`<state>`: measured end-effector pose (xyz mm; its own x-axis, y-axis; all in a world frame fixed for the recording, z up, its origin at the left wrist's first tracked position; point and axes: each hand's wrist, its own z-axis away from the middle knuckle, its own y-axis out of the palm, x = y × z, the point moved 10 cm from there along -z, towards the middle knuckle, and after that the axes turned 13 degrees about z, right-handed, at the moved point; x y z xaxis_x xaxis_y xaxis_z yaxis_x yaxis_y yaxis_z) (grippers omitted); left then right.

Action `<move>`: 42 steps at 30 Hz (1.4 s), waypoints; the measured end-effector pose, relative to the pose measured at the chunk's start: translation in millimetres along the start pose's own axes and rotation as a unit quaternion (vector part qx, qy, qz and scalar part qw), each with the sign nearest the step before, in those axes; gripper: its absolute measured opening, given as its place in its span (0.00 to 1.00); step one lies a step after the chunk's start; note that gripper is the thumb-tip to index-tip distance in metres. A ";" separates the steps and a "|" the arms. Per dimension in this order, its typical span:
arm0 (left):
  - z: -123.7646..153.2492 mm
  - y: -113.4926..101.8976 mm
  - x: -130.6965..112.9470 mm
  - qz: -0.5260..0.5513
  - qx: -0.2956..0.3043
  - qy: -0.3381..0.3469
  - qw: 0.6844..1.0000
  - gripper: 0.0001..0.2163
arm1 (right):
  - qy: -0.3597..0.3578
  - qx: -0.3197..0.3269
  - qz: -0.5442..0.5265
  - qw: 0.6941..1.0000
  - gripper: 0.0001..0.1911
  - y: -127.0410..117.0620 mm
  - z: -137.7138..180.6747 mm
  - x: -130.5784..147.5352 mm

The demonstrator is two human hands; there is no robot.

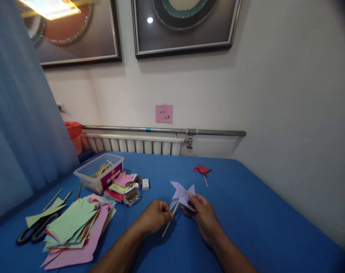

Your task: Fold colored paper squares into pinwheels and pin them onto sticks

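Near the front edge of the blue table (246, 212), right of the coloured paper stack (72, 223), your right hand (202, 216) grips the lilac pinwheel (180, 192) by its paper; your left hand (156, 217) pinches its wooden stick (166, 228).

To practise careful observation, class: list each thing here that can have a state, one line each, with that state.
lilac pinwheel: folded, held by right hand
stick: pinched by left hand
red pinwheel: lying flat, untouched
plastic box: open, no lid
scissors: lying, blades under paper stack
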<state>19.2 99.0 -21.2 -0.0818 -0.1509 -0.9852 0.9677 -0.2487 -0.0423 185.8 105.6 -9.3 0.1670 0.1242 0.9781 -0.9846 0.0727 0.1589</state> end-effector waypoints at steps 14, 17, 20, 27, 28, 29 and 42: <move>-2.6 -15.8 -14.7 0.161 -0.092 0.043 0.982 0.15 | -0.113 0.078 0.296 0.945 0.14 43.5 23.0 -7.9; -3.8 -16.2 -13.4 0.173 -0.108 0.048 0.978 0.15 | -0.136 0.082 0.357 0.920 0.12 53.5 33.4 -8.7; -3.2 -16.7 -14.0 0.175 -0.124 0.054 0.975 0.15 | -0.120 0.069 0.397 0.907 0.10 54.3 35.1 -11.0; -4.0 -17.3 -12.1 0.175 -0.136 0.059 0.973 0.17 | -0.095 0.048 0.437 0.893 0.09 51.5 31.6 -12.5; -4.9 -17.3 -10.8 0.174 -0.136 0.060 0.973 0.18 | -0.095 0.043 0.440 0.892 0.09 51.0 31.3 -12.3; -5.9 -17.2 -9.4 0.174 -0.135 0.060 0.974 0.18 | -0.092 0.039 0.442 0.891 0.09 50.3 31.0 -12.5; -5.7 -17.9 -10.6 0.168 -0.154 0.064 0.972 0.18 | -0.089 0.021 0.439 0.894 0.08 46.1 30.9 -13.2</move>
<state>4.2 110.5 -10.9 0.2632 -0.0499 -0.9635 0.9616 0.0949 0.2577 136.6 76.7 -10.7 -0.6781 -0.0446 0.7337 -0.7339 -0.0138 -0.6791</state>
